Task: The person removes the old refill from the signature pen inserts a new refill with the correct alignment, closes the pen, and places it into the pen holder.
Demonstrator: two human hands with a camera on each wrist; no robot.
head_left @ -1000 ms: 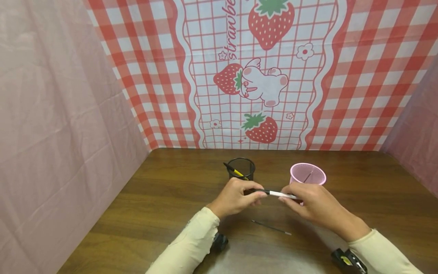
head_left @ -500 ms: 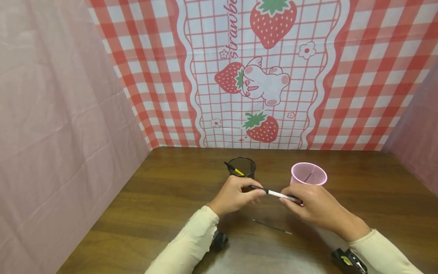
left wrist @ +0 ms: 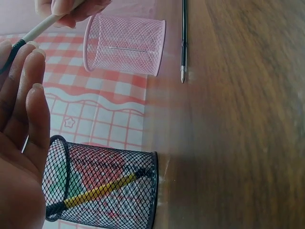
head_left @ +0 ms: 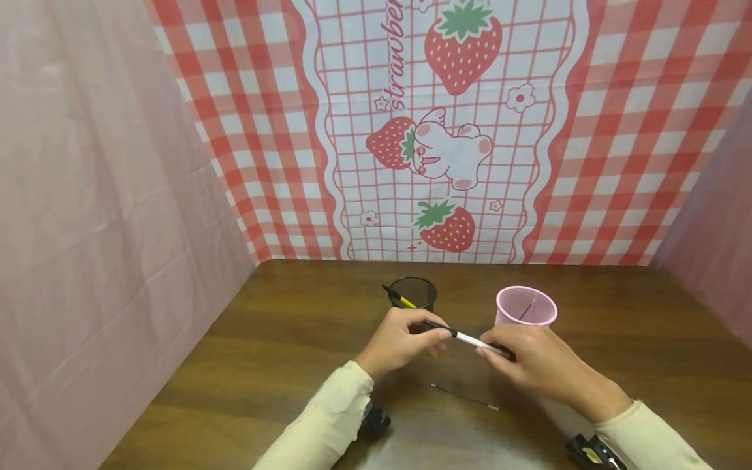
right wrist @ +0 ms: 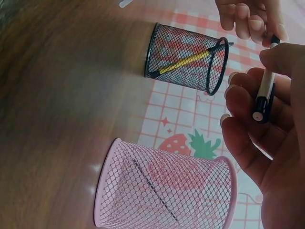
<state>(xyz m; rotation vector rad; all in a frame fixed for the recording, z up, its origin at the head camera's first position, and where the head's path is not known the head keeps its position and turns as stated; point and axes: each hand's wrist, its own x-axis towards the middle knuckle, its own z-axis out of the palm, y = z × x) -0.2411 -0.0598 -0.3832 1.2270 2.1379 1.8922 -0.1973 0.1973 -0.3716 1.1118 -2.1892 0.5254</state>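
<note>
A white pen (head_left: 468, 339) with black ends is held between the two hands above the table. My left hand (head_left: 398, 339) pinches its black front end between thumb and fingers. My right hand (head_left: 537, 359) grips the clip end; in the right wrist view the black clip and round end cap (right wrist: 258, 116) show between thumb and fingers. Beneath the hands, a thin dark pen refill (head_left: 464, 396) with a pale end lies on the wooden table (head_left: 282, 385). The left wrist view shows that refill's metal tip (left wrist: 183, 75).
Behind the left hand stands a black mesh cup (head_left: 433, 301) with a yellow-and-black pen (right wrist: 186, 63) leaning inside. A pink mesh cup (head_left: 502, 312) behind the right hand holds a thin dark refill (right wrist: 153, 187). A strawberry-print cloth (head_left: 452, 143) hangs at the table's back edge.
The pen has tilted, its right-hand end dropping lower and showing more of its black part. Both hands keep their hold, and the head view has shifted slightly.
</note>
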